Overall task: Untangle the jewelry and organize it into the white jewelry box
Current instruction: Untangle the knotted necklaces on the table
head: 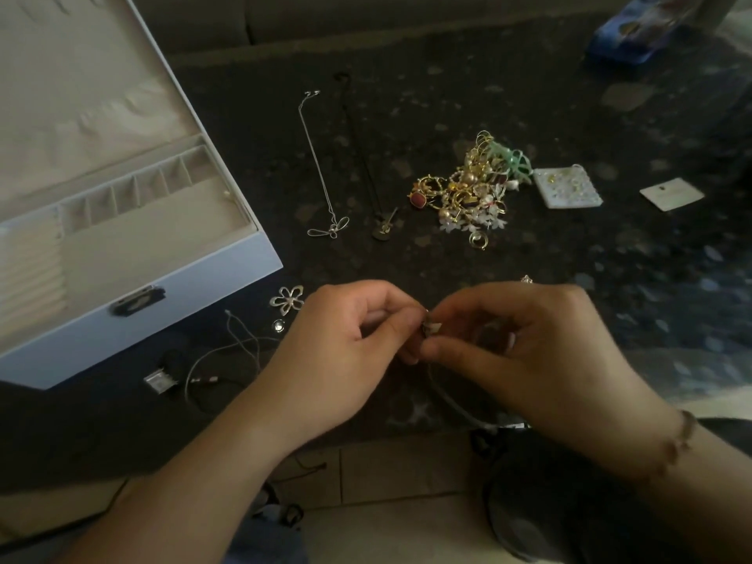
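Head view. Dark speckled desk (569, 278). White jewelry box (171, 295) open at 9–10 o'clock, lid tilted back, beige-lined compartments showing, metal clasp on the front wall.

Left hand (346, 352) and right hand (529, 348) meet at frame centre, just below the middle. Both sets of fingers are curled in and pinch one small silver piece (430, 328) between the fingertips; what kind of piece it is cannot be told. A thin pale cord (451, 394) trails down from the pinch toward 6 o'clock, passing under the right hand. Beaded bracelet (679, 439) on the right wrist.

Tangled jewelry pile (468, 193), gold, pearl and green pieces, lies at 1 o'clock from the hands, well apart from the box. Silver chain necklace (321, 173) with bow pendant laid out straight at 11–12 o'clock; dark cord necklace (366, 164) just beside it, to its right. Silver flower pendant (287, 301) near the box's front corner, at 9 o'clock from the left hand. Loose thin cords and a small square silver pendant (158, 380) at 8 o'clock, below the box.

White earring card (567, 188) just right of the pile; small white card (671, 193) further toward 3 o'clock. Blue box (626, 38) at the 1–2 o'clock far edge, blurred
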A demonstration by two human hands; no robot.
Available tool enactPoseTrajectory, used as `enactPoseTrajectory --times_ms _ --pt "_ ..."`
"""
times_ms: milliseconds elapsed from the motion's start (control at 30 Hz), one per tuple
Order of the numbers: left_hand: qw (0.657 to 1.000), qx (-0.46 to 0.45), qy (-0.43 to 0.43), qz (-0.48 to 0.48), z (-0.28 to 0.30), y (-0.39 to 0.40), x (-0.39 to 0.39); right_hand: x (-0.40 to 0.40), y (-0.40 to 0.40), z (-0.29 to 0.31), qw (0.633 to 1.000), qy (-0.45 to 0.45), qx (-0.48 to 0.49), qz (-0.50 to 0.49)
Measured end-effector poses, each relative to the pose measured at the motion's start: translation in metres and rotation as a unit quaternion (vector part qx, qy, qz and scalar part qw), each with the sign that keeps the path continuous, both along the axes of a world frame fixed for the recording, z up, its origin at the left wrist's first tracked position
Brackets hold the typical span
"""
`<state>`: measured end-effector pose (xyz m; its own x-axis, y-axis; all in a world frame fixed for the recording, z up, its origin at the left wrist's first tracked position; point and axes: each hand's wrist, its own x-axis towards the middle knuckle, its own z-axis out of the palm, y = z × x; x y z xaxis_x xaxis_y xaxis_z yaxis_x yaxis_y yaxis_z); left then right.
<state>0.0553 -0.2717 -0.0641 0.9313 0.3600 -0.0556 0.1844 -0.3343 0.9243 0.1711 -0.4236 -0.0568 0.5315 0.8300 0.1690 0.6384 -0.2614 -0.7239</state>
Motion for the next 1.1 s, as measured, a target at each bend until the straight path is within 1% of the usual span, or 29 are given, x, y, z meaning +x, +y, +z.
enactPoseTrajectory --times_ms 100,233,300,400,567,633,767,867,933,1000,1100 --pt "1.0 0.003 -0.003 0.008 0.001 -0.001 -0.001 -0.002 0.003 -0.004 0.999 -0.03 0.002 -0.015" --pt "1.0 0.001 -0.006 0.006 0.001 -0.003 -0.001 -0.005 0.005 -0.008 0.999 -0.036 0.01 -0.035" --pt "1.0 0.009 -0.007 0.003 0.002 -0.004 -0.002 -0.006 0.006 -0.009 0.999 -0.022 0.01 -0.042" --pt "0.999 0.046 -0.015 0.004 0.002 -0.004 -0.003 -0.006 0.009 -0.011 0.999 0.005 0.0 -0.038" --pt "0.99 0.123 -0.045 0.046 0.003 0.003 -0.004 -0.001 0.009 -0.009 0.992 0.119 0.01 -0.03" --pt "0.986 0.155 -0.047 0.037 0.003 0.008 -0.007 -0.001 0.009 -0.011 0.992 0.123 0.0 -0.028" --pt "0.976 0.214 -0.045 -0.02 0.008 0.015 -0.013 -0.002 0.01 -0.015 0.995 0.096 -0.03 -0.014" --pt "0.983 0.179 -0.044 -0.023 0.007 0.018 -0.011 -0.002 0.01 -0.018 0.996 0.089 -0.023 -0.003" --pt "0.99 0.139 -0.035 0.006 0.004 0.016 -0.007 -0.002 0.01 -0.02 0.999 0.052 -0.01 0.01" --pt "0.992 0.125 -0.011 0.024 0.003 0.013 -0.003 -0.004 0.01 -0.021 1.0 0.0 -0.005 0.021" --pt "0.997 0.059 0.048 -0.011 0.002 0.01 -0.003 -0.005 0.01 -0.021 0.999 -0.03 0.013 0.022"
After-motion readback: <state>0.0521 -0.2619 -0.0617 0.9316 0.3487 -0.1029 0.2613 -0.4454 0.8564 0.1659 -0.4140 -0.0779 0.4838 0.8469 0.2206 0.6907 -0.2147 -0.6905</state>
